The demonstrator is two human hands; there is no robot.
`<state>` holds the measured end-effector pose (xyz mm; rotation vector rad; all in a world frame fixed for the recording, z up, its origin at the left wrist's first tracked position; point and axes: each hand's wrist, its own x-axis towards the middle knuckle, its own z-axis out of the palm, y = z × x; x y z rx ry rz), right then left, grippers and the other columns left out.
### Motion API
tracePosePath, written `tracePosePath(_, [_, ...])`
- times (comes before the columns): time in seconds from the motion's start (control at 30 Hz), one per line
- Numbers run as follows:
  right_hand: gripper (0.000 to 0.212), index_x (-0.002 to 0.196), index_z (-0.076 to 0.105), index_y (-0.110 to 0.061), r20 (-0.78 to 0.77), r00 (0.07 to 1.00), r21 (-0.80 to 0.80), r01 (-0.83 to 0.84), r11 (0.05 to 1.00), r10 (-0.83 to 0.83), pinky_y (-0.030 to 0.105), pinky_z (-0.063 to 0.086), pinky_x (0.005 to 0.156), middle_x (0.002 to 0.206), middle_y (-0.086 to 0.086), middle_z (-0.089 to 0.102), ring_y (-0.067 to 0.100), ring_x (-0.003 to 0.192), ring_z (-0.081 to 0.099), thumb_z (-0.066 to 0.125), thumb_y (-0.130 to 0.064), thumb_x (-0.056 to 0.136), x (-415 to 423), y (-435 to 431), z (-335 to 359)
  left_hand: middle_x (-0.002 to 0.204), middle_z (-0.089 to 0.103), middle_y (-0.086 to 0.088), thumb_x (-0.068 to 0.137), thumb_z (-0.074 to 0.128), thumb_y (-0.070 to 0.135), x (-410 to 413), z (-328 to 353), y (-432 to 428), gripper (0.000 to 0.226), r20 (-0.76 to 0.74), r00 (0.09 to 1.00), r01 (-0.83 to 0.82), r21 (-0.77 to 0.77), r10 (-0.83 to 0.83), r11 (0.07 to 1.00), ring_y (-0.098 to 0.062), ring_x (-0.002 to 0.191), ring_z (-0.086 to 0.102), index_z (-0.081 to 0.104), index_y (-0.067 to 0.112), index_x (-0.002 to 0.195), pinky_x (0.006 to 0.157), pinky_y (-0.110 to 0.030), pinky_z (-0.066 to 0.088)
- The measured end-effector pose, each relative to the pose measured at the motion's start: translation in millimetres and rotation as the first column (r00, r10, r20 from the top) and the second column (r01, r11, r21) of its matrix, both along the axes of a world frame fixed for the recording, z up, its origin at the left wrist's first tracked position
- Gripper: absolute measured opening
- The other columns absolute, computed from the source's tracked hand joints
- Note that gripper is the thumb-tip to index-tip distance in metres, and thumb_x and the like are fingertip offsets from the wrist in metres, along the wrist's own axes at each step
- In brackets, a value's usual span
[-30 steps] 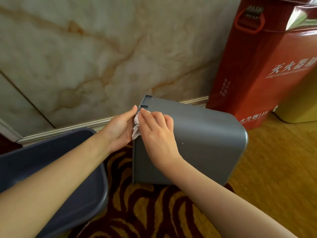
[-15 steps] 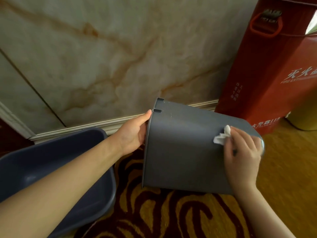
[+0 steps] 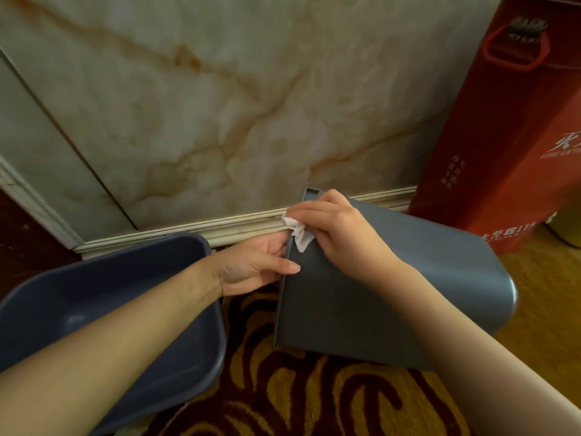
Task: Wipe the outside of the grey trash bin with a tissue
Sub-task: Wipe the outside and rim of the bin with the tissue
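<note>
The grey trash bin (image 3: 393, 287) lies tipped on its side on the patterned carpet, its open rim facing left and its base to the right. My left hand (image 3: 251, 265) grips the rim at the upper left, thumb on the outside, fingers hidden inside. My right hand (image 3: 339, 228) presses a crumpled white tissue (image 3: 298, 234) against the bin's outer wall just beside the rim, close to my left hand.
A dark blue plastic tub (image 3: 132, 297) sits on the floor at the left, under my left forearm. A red fire-extinguisher box (image 3: 503, 146) stands at the right against the marble wall (image 3: 220, 105). A white skirting board (image 3: 220, 228) runs behind the bin.
My right hand swept the tissue from the bin's rim to its base end half a second ago, then back to the rim now. My left hand's thumb has come onto the outer wall.
</note>
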<state>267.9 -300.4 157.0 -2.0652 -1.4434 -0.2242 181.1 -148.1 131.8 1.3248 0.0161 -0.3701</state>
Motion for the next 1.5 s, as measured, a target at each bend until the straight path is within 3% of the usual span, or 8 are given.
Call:
tracePosePath(0.13, [0.035, 0.108, 0.068, -0.006, -0.099, 0.991, 0.129, 0.107, 0.986, -0.094, 0.021, 0.038, 0.082, 0.11, 0.006, 0.07, 0.031, 0.092, 0.053, 0.052, 0.012, 0.083, -5, -1, -9, 0.113, 0.066, -0.003, 0.076, 0.053, -0.006, 5, -1, -6, 0.05, 0.012, 1.0, -0.02, -0.015, 0.02, 1.0, -0.015, 0.107, 0.062, 0.052, 0.015, 0.121, 0.092, -0.027, 0.05])
tracePosePath(0.23, [0.033, 0.108, 0.069, -0.009, -0.213, 0.932, 0.263, 0.345, 0.901, -0.294, 0.019, 0.037, 0.084, 0.109, 0.005, 0.07, 0.029, 0.1, 0.057, 0.052, 0.009, 0.085, 3, -7, -7, 0.115, 0.066, -0.004, 0.076, 0.053, -0.007, 6, -2, -4, 0.052, -0.002, 1.0, -0.011, -0.034, 0.011, 0.999, -0.017, 0.108, 0.062, 0.052, 0.015, 0.122, 0.091, -0.028, 0.051])
tracePosePath(0.3, [0.034, 0.107, 0.069, -0.007, -0.146, 0.943, 0.296, 0.33, 0.896, -0.299, 0.019, 0.038, 0.083, 0.108, 0.006, 0.07, 0.028, 0.097, 0.056, 0.051, 0.011, 0.084, 4, -10, -2, 0.112, 0.069, -0.002, 0.076, 0.053, -0.007, 5, -3, -2, 0.051, -0.001, 1.0, 0.011, -0.044, -0.011, 0.999, -0.016, 0.107, 0.063, 0.054, 0.016, 0.121, 0.089, -0.027, 0.051])
tracePosePath(0.43, [0.035, 0.101, 0.069, 0.001, 0.113, 0.993, 0.122, 0.012, 0.992, -0.026, 0.04, 0.049, 0.072, 0.105, 0.012, 0.07, 0.028, 0.08, 0.052, 0.055, 0.016, 0.073, -17, -6, -8, 0.102, 0.068, 0.002, 0.074, 0.054, -0.008, 6, -2, -1, 0.049, -0.005, 1.0, -0.007, -0.026, 0.007, 1.0, -0.008, 0.098, 0.064, 0.055, 0.017, 0.117, 0.085, -0.022, 0.051])
tracePosePath(0.53, [0.032, 0.103, 0.068, 0.002, 0.139, 0.989, 0.111, 0.04, 0.993, -0.056, 0.045, 0.052, 0.063, 0.109, 0.012, 0.069, 0.033, 0.075, 0.055, 0.06, 0.014, 0.074, -25, -18, -21, 0.104, 0.067, 0.001, 0.076, 0.053, -0.008, 5, -3, 0, 0.054, 0.003, 1.0, 0.011, -0.004, -0.011, 1.0, -0.011, 0.102, 0.062, 0.049, 0.012, 0.126, 0.086, -0.024, 0.05])
tracePosePath(0.73, [0.029, 0.102, 0.068, 0.0, 0.079, 0.958, 0.25, 0.25, 0.936, -0.277, 0.039, 0.049, 0.07, 0.105, 0.01, 0.07, 0.031, 0.079, 0.053, 0.054, 0.008, 0.078, -23, -35, -23, 0.115, 0.067, -0.006, 0.075, 0.053, -0.006, 6, -5, 0, 0.053, -0.007, 1.0, 0.003, -0.054, -0.003, 0.999, -0.02, 0.107, 0.062, 0.053, 0.014, 0.124, 0.09, -0.029, 0.051])
tracePosePath(1.3, [0.031, 0.099, 0.065, -0.008, 0.214, 0.891, -0.052, 0.42, 0.906, -0.401, 0.039, 0.043, 0.067, 0.093, 0.012, 0.06, 0.032, 0.084, 0.054, 0.068, -0.004, 0.068, -40, -2, -18, 0.114, 0.067, -0.004, 0.077, 0.051, -0.008, 7, -6, 2, 0.059, -0.002, 1.0, 0.022, -0.042, -0.022, 0.999, -0.017, 0.109, 0.061, 0.048, 0.019, 0.129, 0.091, -0.029, 0.051])
tracePosePath(1.5, [0.025, 0.099, 0.066, -0.01, 0.146, 0.825, -0.01, 0.553, 0.833, -0.545, 0.04, 0.041, 0.07, 0.092, 0.012, 0.062, 0.035, 0.087, 0.055, 0.063, -0.01, 0.074, -30, -46, -27, 0.115, 0.069, -0.007, 0.072, 0.053, -0.008, 4, -5, 2, 0.054, -0.049, 0.999, -0.017, -0.058, 0.014, 0.998, -0.021, 0.108, 0.063, 0.057, 0.016, 0.12, 0.086, -0.029, 0.053])
